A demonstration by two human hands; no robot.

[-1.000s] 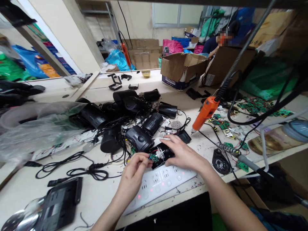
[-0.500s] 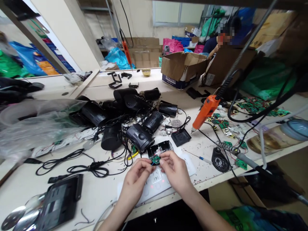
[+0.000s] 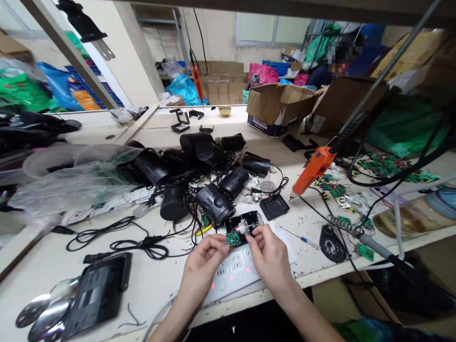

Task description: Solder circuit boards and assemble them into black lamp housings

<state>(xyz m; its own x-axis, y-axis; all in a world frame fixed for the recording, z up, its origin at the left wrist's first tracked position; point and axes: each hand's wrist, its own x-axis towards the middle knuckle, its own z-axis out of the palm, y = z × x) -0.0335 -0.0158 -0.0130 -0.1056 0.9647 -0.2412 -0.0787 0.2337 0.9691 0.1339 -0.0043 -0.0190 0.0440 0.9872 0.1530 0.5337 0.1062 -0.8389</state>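
My left hand (image 3: 204,261) pinches the edge of a small green circuit board (image 3: 233,238) between thumb and fingers. Close to the board, my right hand (image 3: 269,251) has its fingers closed on a small white and clear part (image 3: 245,228). Both lie over an opened black housing (image 3: 254,220), which rests at the back edge of a white power strip (image 3: 231,270) with red lights. Several black cylindrical housings (image 3: 214,203) with cords are piled just behind. The fingertips of my right hand partly cover what they grip.
An orange electric screwdriver (image 3: 313,171) hangs at the right, near a black tray (image 3: 274,206) and a soldering iron (image 3: 377,247). Loose circuit boards (image 3: 381,166) lie farther right. A cardboard box (image 3: 278,109) stands at the back; a person (image 3: 320,73) is behind it.
The view has shifted, moving the scene right in the picture. My hands are farther apart; the green board now shows flatter at my left fingers, and my right fingers have moved to the white part.
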